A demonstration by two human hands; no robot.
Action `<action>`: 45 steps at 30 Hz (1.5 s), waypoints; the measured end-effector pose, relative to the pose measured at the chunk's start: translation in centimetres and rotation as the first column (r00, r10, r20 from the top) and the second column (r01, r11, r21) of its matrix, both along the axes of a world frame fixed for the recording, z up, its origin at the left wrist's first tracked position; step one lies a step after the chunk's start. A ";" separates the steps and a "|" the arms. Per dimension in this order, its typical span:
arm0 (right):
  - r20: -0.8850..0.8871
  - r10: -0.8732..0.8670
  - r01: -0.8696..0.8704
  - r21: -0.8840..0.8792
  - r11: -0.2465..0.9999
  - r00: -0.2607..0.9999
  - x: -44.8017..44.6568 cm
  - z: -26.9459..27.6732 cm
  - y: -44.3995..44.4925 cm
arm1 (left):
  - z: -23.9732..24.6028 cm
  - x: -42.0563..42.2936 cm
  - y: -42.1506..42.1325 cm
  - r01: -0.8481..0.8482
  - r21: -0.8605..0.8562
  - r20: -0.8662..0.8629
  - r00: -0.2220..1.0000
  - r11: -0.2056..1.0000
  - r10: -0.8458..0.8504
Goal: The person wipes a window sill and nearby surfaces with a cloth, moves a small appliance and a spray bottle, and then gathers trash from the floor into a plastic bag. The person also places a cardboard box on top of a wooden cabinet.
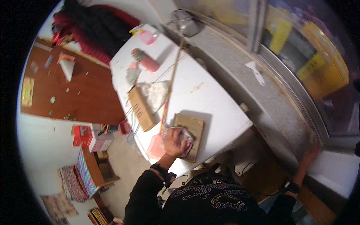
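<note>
In the head view, my left hand [172, 142] is closed around a crumpled whitish cloth with pink in it [186, 140]. It rests over a worn brown, book-like flat object [191, 123] on the white tabletop [222, 109]. Beside that hand lies the pink mesh head of a fly swatter [154, 146], its long thin handle [175, 70] running to the far end of the table. At the right, my right hand [310, 154] reaches to the end of the grey windowsill [281, 95], by the window frame. Blur hides its fingers and whether anything is in them.
A cardboard box [142, 109] bearing writing lies by a white crumpled bag [156, 94]. Farther back stand a pink bottle [147, 62] and a pink-and-clear container [147, 37]. A white-handled scraper [256, 73] and a shiny grey object [185, 24] sit on the sill.
</note>
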State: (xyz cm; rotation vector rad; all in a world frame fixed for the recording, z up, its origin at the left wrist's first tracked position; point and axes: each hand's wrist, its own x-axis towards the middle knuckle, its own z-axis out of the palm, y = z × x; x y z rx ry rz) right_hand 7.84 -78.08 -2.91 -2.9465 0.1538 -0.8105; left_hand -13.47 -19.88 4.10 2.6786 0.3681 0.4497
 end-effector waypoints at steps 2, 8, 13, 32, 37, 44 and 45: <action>-0.073 -0.072 0.063 -0.128 0.990 0.995 0.6 -1.6 -1.7 | 0.3 0.0 0.0 0.001 0.021 0.015 1.000 1.000 -0.001; -0.203 0.042 -0.024 0.092 0.995 0.978 -1.6 -7.0 -2.2 | 1.3 -0.3 -0.3 -0.029 0.003 -0.002 1.000 1.000 0.029; -0.192 0.461 -0.479 -0.061 0.875 0.866 2.6 -5.8 -1.7 | 0.5 -0.8 0.3 -0.030 -0.014 -0.018 0.999 0.999 0.030; -0.022 0.565 -0.550 0.197 0.811 0.825 11.2 2.9 18.9 | 0.1 -0.1 0.0 -0.005 0.009 0.059 0.998 1.000 0.005; -0.130 0.632 -0.518 0.461 0.720 0.764 6.9 -2.7 16.7 | -0.3 -0.6 0.2 -0.020 -0.022 0.040 0.999 1.000 0.021; -0.521 0.744 -0.635 0.417 0.650 0.419 2.2 3.0 13.4 | -0.4 -1.3 0.1 0.000 -0.026 0.152 0.988 1.000 0.004; -0.466 0.763 -0.655 0.410 0.635 0.448 2.1 3.2 14.2 | -0.4 -1.2 0.2 0.003 -0.038 0.149 0.989 0.999 0.003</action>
